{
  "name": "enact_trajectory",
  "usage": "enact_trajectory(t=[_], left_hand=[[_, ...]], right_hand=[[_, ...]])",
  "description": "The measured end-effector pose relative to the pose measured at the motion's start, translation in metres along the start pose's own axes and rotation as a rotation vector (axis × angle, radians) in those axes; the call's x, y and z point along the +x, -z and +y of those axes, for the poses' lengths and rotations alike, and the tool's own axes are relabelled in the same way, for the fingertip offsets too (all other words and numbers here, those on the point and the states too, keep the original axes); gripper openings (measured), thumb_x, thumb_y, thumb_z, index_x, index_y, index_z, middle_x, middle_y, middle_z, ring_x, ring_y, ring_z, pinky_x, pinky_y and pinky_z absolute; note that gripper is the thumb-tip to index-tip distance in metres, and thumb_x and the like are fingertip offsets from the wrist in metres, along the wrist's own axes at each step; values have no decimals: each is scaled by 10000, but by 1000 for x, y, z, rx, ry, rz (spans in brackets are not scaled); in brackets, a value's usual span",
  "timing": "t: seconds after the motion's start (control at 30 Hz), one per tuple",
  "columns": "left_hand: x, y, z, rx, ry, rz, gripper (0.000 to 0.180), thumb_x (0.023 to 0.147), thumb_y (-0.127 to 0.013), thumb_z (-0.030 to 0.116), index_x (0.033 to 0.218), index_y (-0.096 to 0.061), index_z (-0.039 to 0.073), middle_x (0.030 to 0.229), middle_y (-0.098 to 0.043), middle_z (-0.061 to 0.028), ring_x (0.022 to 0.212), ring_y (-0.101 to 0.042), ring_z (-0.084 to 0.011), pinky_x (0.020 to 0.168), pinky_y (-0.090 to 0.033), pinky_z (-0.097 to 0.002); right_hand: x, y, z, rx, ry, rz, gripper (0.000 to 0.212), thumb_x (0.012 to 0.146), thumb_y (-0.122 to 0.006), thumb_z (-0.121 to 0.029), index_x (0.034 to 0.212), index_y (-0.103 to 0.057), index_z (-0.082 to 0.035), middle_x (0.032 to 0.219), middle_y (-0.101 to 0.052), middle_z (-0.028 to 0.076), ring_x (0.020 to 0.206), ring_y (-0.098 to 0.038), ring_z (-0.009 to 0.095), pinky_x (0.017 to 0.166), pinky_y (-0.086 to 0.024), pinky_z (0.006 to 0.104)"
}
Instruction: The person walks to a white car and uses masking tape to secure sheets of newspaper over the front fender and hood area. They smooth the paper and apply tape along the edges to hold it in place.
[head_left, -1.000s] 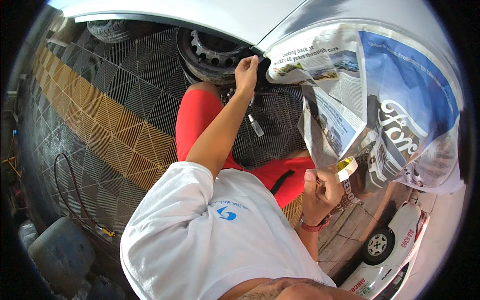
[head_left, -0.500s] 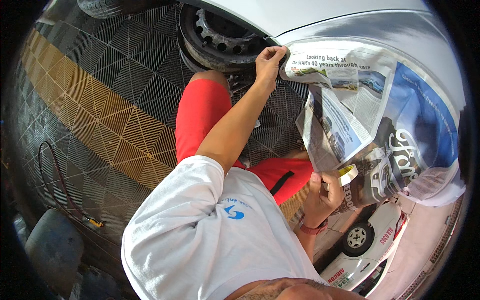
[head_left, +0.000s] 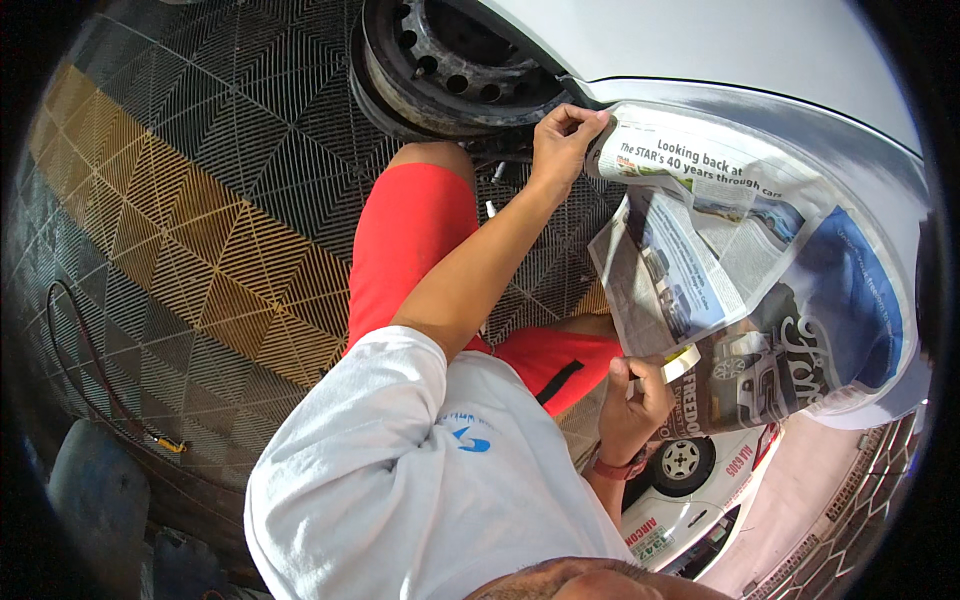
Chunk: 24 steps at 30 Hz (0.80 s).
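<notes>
My left hand [head_left: 566,150] pinches the upper left corner of a printed newspaper sheet [head_left: 690,270] between thumb and fingertips. The sheet hangs along the curved lower body of a white car [head_left: 720,45], below a dull grey band [head_left: 730,97]. At the paper's lower left edge, my right hand [head_left: 634,408] is closed around a roll of pale tape [head_left: 683,363], with its ring showing past the fingers. A red band [head_left: 620,467] circles my right wrist. The paper is creased and partly folded over itself, and it hides the panel behind.
A bare steel wheel [head_left: 460,75] sits at the car's wheel opening, beside my left hand. Black and tan slatted tiles [head_left: 200,230] cover the floor. A dark hose [head_left: 95,370] with a yellow end lies at left. Another white car [head_left: 690,520] stands at lower right.
The view has shifted slightly. My left hand with the paper's corner sits a little further right and lower, and the right hand with the tape is slightly lower. Both grips are unchanged.
</notes>
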<state>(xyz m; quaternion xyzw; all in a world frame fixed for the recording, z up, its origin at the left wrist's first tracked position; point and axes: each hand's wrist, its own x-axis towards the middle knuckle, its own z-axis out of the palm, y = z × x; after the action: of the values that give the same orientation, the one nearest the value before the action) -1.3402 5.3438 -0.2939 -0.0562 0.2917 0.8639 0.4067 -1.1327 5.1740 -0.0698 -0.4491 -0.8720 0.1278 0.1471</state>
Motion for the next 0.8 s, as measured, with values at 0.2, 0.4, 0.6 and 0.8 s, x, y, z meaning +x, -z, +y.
enact_trajectory(t=[0.2,0.4,0.6,0.8], left_hand=[[8,1,4,-33,33,17,203,934,-874,151,868,-717,40,850,-722,-8,760,-615,-57,702,-495,-238],[18,5,5,32,75,-33,186,937,-872,139,873,-712,70,890,-743,-19,836,-660,-74,820,-529,-248],[19,1,4,35,59,10,230,889,-898,146,823,-705,41,786,-682,7,704,-563,-46,653,-460,-228],[15,-3,9,-15,77,17,265,891,-907,167,811,-683,50,783,-662,17,696,-550,-46,646,-450,-225]], right_hand=[[5,-9,-8,5,-19,-11,171,955,-836,-142,905,-724,-23,753,-695,59,665,-600,168,652,-463,318],[11,-15,-14,15,-15,-37,153,946,-837,-121,903,-735,-14,773,-717,71,692,-635,172,680,-479,311],[11,-18,-15,10,-22,-47,149,945,-835,-106,898,-733,-9,769,-712,70,694,-633,169,685,-481,307],[12,-20,-19,26,-37,-75,110,920,-831,-31,921,-723,-7,823,-740,96,744,-676,188,708,-514,312]])
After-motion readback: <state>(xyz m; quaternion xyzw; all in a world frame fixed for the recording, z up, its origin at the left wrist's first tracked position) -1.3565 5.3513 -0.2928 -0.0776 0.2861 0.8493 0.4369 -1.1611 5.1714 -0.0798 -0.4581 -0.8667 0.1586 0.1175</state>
